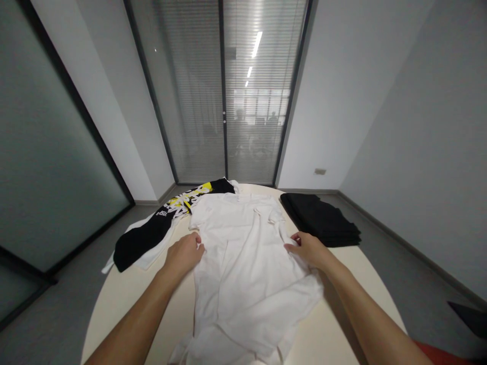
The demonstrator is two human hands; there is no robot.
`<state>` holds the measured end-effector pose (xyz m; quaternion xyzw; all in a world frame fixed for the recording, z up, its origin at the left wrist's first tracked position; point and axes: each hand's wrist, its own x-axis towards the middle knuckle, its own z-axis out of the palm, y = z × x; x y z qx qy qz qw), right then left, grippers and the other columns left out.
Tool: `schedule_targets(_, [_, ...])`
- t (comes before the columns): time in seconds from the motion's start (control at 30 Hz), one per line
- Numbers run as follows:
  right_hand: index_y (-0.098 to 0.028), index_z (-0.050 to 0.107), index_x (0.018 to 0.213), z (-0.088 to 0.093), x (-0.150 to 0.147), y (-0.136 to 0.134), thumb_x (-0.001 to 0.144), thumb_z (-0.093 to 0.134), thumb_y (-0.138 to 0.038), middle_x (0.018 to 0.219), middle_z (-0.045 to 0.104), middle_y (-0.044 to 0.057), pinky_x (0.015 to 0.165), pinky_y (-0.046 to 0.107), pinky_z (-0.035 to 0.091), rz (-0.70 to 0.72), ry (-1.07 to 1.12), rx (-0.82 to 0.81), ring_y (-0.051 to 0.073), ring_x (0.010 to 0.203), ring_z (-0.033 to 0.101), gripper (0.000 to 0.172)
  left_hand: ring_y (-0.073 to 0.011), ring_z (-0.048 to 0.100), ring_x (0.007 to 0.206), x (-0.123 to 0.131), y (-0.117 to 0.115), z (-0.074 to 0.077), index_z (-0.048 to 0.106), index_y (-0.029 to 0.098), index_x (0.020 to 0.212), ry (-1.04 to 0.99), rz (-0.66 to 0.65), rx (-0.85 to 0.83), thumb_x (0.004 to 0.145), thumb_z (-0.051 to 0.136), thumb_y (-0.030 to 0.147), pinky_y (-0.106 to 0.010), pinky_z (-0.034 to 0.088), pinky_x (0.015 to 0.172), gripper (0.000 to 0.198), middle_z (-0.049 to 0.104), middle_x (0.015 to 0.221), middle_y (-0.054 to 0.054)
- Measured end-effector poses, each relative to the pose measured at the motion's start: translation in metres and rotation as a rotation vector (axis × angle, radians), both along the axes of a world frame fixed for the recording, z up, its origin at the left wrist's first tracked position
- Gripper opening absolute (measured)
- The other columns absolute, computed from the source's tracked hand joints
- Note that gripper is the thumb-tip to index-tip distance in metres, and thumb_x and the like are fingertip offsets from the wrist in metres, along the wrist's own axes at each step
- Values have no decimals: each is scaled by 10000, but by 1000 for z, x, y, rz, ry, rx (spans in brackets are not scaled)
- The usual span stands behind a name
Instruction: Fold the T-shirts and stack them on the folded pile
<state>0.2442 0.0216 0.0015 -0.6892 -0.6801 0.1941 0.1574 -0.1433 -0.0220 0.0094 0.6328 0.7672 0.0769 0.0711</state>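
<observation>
A white shirt (243, 258) lies spread on a round cream table (342, 324), collar end away from me. My left hand (185, 252) rests on the shirt's left edge with its fingers curled onto the cloth. My right hand (309, 249) sits on the right edge near the sleeve, fingers pinched on a fold of the fabric. Both forearms reach in from the bottom of the view.
A black garment with white and yellow print (163, 223) lies over another white piece at the table's left. A stack of folded black clothes (321, 219) sits at the right rear. Glass doors with blinds (224, 91) stand behind the table.
</observation>
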Motion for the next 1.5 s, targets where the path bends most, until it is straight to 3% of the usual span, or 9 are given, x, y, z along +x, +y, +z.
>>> schedule_targets(0.2, [-173,612,816,2,-3,0,836,634,-309,790,695,57,622,251,374,38,-11,26,179,717,626,140,-262,698,888,-1,-1,-3,621,231,895,12,15,-20,913,481,350,-317,446,685,184,740,978,-94])
schedule_targets(0.3, [-177,579,889,-1,-2,1,850,604,-282,785,675,35,633,236,384,19,56,86,157,699,604,116,-269,699,870,-4,2,-4,615,234,895,-18,51,8,919,462,362,-325,441,665,201,742,969,-94])
schedule_targets(0.47, [-206,531,1073,-9,4,3,860,616,-339,718,635,-21,617,227,392,-11,164,70,152,651,597,265,-260,693,851,-12,5,0,602,254,847,-79,96,21,870,482,366,-311,433,645,166,735,902,-57])
schedule_targets(0.67, [-185,574,1016,-4,2,2,883,530,-236,748,633,5,627,221,399,-20,203,42,145,679,583,150,-251,692,888,-21,5,3,590,251,909,-62,138,24,840,480,317,-288,429,628,145,732,930,-51])
schedule_targets(0.77, [-166,590,1049,3,-1,0,888,433,-176,723,594,-4,556,213,373,-44,287,-49,131,611,538,225,-255,694,897,-23,5,0,583,248,948,-45,132,23,848,474,318,-294,443,654,164,732,932,-60])
schedule_targets(0.93, [-175,581,1109,7,0,-2,826,621,-280,762,579,-24,558,200,399,-21,422,-102,110,606,524,304,-290,699,915,-22,6,-3,584,243,1067,27,142,29,883,437,316,-331,462,680,247,729,986,-100])
schedule_targets(1.13, [-172,560,1156,4,3,-1,780,734,-285,825,614,-8,618,204,431,20,356,-157,117,675,550,430,-314,706,945,-21,5,4,562,232,1166,31,184,96,959,333,287,-359,475,701,314,733,1019,-132])
schedule_targets(1.37, [-168,642,1087,2,9,-4,866,616,-283,719,607,-9,572,206,385,83,264,-106,121,629,526,251,-324,700,962,-27,4,3,581,217,1178,49,206,53,968,357,308,-376,497,733,320,718,1082,-144])
schedule_targets(1.5, [-169,606,1140,-2,13,-2,865,567,-238,647,589,-36,533,204,357,81,254,-61,114,563,505,286,-279,660,1048,-21,5,1,610,202,1117,58,119,197,943,425,306,-348,500,836,275,678,1170,-123])
